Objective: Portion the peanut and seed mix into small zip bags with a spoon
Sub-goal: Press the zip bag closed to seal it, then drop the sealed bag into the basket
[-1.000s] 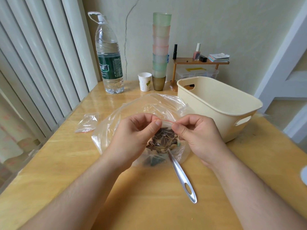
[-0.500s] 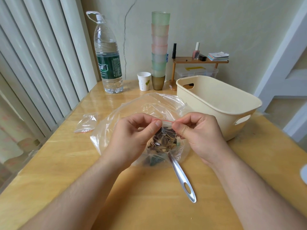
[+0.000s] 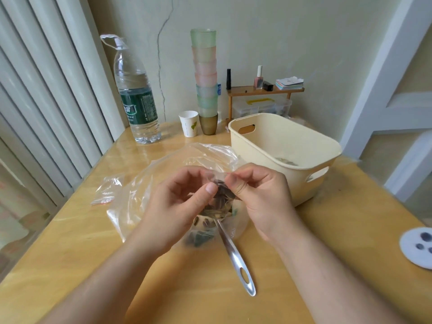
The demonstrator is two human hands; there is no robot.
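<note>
Currently pinching the top edge of a small zip bag (image 3: pixel 221 195) from both sides: left hand (image 3: pixel 180 206) with thumb and fingers curled onto the left corner, right hand (image 3: pixel 259 197) curled onto the right corner, fingertips nearly meeting above the table (image 3: pixel 70 265). Holding the bag upright over a large clear plastic bag (image 3: pixel 149 197), dark striped seeds filling its lower part. Lying beneath the hands, more seed mix (image 3: pixel 202 232) inside the large bag, with a metal spoon (image 3: pixel 233 256) resting in it, bowl buried among the seeds and handle pointing toward the near table edge. Sitting just right of the hands, a cream plastic basket (image 3: pixel 257 146) with something small and pale at its bottom, too blurred to tell. Lying flat to the left, apart from the big bag, an empty small zip bag (image 3: pixel 106 192) with a red strip. Standing at the far side, a water bottle (image 3: pixel 135 101), a white paper cup (image 3: pixel 189 123) and a stack of tinted cups (image 3: pixel 205 80). Compared with half a second ago, sitting closer together at the bag's mouth, and no longer showing the stretched red seal line between the fingers.
</note>
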